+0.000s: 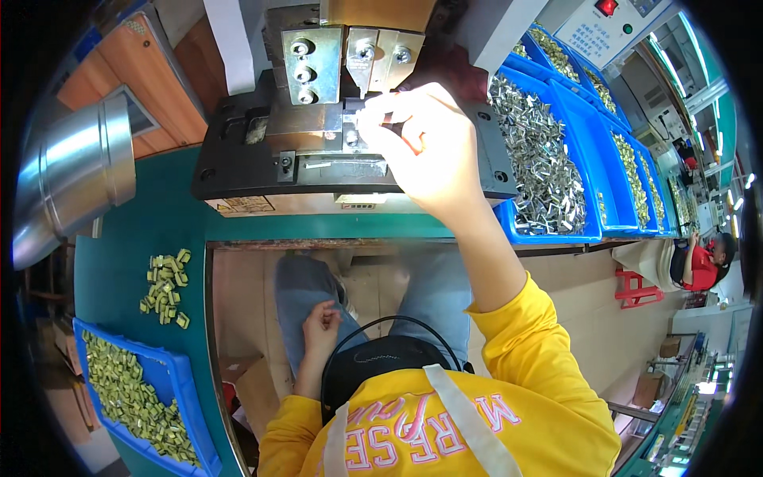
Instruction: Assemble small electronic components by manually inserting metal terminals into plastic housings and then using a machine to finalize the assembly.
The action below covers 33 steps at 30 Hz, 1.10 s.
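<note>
My right hand (pixel 425 147) reaches up to the press, its thumb and fingers pinched together at the metal fixture (pixel 306 127) under the upper tooling. Strong glare washes out the fingertips, so whatever they hold cannot be made out. Just above them, the pointed punch block (pixel 362 60) is bolted beside a plate (pixel 311 65) with several screws. A shiny metal strip (pixel 342 168) lies along the front of the black die base (pixel 230 171). Low over my thigh rests my left hand (pixel 321 326), fingers curled in, with nothing visible in them.
Blue bins (pixel 592 215) at the right hold silvery metal pieces (pixel 536 159) and yellowish parts. On the green bench (pixel 143 230) lie loose yellow-green parts (pixel 165 288), near a blue tray (pixel 195 397) of similar ones. A metal duct (pixel 79 171) juts in from the left. A seated person (pixel 699 266) is far right.
</note>
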{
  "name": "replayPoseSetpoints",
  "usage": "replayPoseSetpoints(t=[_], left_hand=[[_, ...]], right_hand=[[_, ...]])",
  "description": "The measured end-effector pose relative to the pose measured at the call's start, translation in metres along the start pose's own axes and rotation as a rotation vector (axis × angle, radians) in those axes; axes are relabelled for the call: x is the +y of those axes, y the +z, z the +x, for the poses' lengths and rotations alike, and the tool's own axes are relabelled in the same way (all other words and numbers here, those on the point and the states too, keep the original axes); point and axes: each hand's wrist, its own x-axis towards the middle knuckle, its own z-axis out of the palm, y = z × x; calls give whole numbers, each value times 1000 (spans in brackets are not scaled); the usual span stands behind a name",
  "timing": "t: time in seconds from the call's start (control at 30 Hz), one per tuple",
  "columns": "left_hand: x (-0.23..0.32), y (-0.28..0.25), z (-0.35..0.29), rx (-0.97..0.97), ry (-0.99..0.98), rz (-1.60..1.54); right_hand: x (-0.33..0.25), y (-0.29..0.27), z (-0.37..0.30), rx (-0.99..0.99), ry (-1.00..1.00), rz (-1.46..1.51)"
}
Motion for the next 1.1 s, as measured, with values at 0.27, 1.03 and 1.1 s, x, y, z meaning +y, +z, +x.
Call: replayPoseSetpoints(t=[0.27, 1.03, 1.1], left_hand=[[4, -1, 1, -15, -19, 36], [-5, -1, 3, -24, -32, 45], [-8, -1, 5, -27, 13, 64]], right_hand=[[4, -4, 4, -58, -50, -9], [4, -1, 8, -70, -9, -65], [10, 3, 6, -15, -49, -85]])
